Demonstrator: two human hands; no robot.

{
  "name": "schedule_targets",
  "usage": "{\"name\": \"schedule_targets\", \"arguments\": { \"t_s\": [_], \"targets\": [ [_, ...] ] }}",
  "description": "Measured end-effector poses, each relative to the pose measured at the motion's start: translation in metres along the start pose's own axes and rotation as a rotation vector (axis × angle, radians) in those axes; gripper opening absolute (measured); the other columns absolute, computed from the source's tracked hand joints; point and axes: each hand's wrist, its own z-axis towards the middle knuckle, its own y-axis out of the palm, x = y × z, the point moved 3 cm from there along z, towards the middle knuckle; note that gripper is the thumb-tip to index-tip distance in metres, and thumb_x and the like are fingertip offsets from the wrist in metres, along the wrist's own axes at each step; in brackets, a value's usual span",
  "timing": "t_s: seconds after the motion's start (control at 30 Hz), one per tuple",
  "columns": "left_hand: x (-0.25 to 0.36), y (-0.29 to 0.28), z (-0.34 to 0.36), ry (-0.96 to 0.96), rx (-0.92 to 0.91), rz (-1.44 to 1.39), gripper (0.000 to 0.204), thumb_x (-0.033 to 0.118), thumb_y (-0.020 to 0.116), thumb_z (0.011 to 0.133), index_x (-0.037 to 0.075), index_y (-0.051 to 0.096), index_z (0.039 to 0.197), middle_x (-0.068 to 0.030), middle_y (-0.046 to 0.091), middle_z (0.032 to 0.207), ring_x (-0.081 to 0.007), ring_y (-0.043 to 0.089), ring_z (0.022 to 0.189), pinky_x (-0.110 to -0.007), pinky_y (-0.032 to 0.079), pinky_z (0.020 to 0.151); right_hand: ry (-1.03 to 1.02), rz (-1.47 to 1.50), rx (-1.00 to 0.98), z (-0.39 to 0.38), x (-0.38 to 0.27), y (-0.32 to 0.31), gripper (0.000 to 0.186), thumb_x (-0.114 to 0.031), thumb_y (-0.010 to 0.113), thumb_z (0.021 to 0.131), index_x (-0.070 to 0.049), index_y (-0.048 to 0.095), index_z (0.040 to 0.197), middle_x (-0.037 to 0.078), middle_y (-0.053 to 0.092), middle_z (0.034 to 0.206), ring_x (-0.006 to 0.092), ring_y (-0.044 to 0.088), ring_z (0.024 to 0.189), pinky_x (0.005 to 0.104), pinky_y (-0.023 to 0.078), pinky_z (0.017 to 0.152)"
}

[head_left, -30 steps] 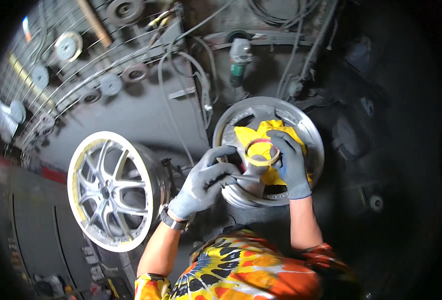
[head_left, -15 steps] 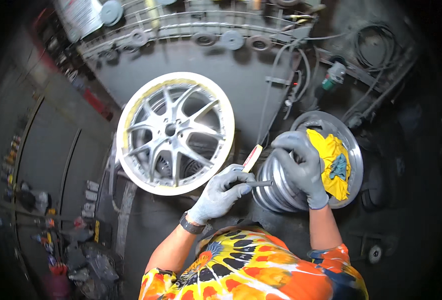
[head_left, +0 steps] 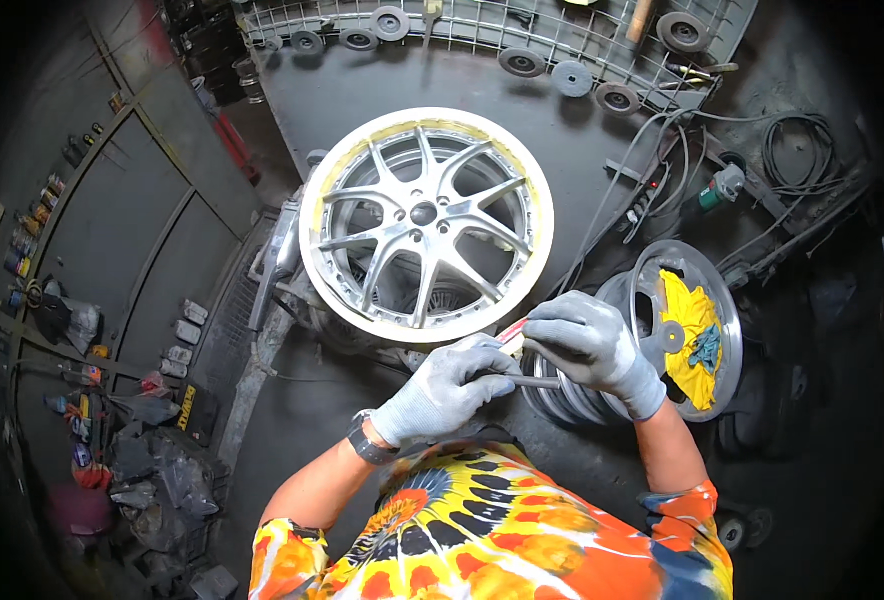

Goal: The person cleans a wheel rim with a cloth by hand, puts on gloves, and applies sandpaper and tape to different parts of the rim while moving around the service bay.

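Note:
Both of my hands wear grey work gloves and meet in front of my chest, just below a large multi-spoke car wheel (head_left: 424, 213). In my left hand (head_left: 449, 392) is a thin dark grey rod (head_left: 536, 381) that points right, beneath my right hand. A flat red-and-white stick (head_left: 512, 338) rises between the hands, its lower part by my left fingers. My right hand (head_left: 592, 345) has its fingertips closed at the stick's upper end. The spoked wheel lies face up, with yellowish tape or residue around its pale rim.
Right of my hands, another wheel rim (head_left: 732, 345) holds a yellow cloth (head_left: 697, 300), a small teal rag and a grey round disc (head_left: 669, 337). A wire rack (head_left: 602, 45) with abrasive discs runs along the far side. An angle grinder (head_left: 719, 188) and cables hang at the right.
My right hand has come left and down to the stick in my left hand. My view has shifted, so the wheel sits farther right. The round disc on the yellow cloth now shows.

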Motion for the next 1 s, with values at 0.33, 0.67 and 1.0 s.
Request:
{"name": "schedule_targets", "arguments": {
  "t_s": [0.33, 0.67, 1.0],
  "targets": [
    [0.002, 0.008, -0.022, 0.143, 0.13, 0.327, 0.021, 0.013, 0.076, 0.092, 0.004, 0.074, 0.111, -0.0169, 0.068, 0.112, -0.0347, 0.069, 0.099, -0.041, 0.055, 0.086, 0.092, -0.004, -0.04, -0.006, -0.016, 0.025, 0.024, 0.0, 0.08, 0.081, -0.002, 0.065, 0.1, 0.015, 0.069, 0.104, 0.0346, 0.069, 0.095, 0.0421, 0.057, 0.083],
    [-0.004, 0.018, -0.029, 0.212, 0.164, 0.235, 0.021, 0.004, 0.077, 0.088, 0.003, 0.075, 0.109, -0.0184, 0.07, 0.115, -0.0363, 0.069, 0.108, -0.042, 0.056, 0.093, 0.77, 0.72, 0.447, -0.054, -0.004, 0.039, 0.018, -0.018, 0.068, 0.1, 0.0, 0.07, 0.103, 0.009, 0.072, 0.101, 0.0201, 0.07, 0.089, 0.0326, 0.056, 0.081],
    [-0.017, 0.029, -0.024, 0.282, 0.015, 0.28, 0.025, 0.005, 0.082, 0.086, 0.007, 0.075, 0.109, -0.0191, 0.067, 0.126, -0.0364, 0.068, 0.112, -0.042, 0.055, 0.095, 1.051, 1.584, 0.612, -0.063, -0.014, 0.072, 0.024, -0.023, 0.062, 0.106, 0.0, 0.07, 0.11, 0.007, 0.073, 0.099, 0.0159, 0.07, 0.086, 0.0301, 0.056, 0.084]
  ]
}}
